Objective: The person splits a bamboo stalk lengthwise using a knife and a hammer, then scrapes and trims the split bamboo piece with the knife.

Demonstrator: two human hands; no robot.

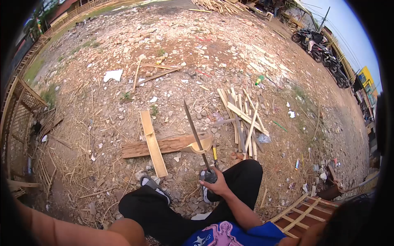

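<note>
My right hand (215, 183) is wrapped round the dark handle of a machete (191, 123). Its long, narrow blade points away from me and slightly left, tilted upward. Behind the blade, a curved piece of split bamboo (206, 144) lies at the right end of a rough wooden plank (174, 145); whether blade and bamboo touch, I cannot tell. A longer half-split bamboo length (154, 148) rests across the plank's left part. Next to my right foot is a tool with a yellow handle (214, 153). My left arm shows at the bottom left, but the hand is out of frame.
Right of the plank lies a pile of bamboo strips (244, 119). Farther off are loose sticks (158, 74), a white scrap (113, 75) and a green bottle (259, 80) on stony ground. A bamboo lattice (301, 215) is at lower right; motorbikes (318, 45) stand beyond.
</note>
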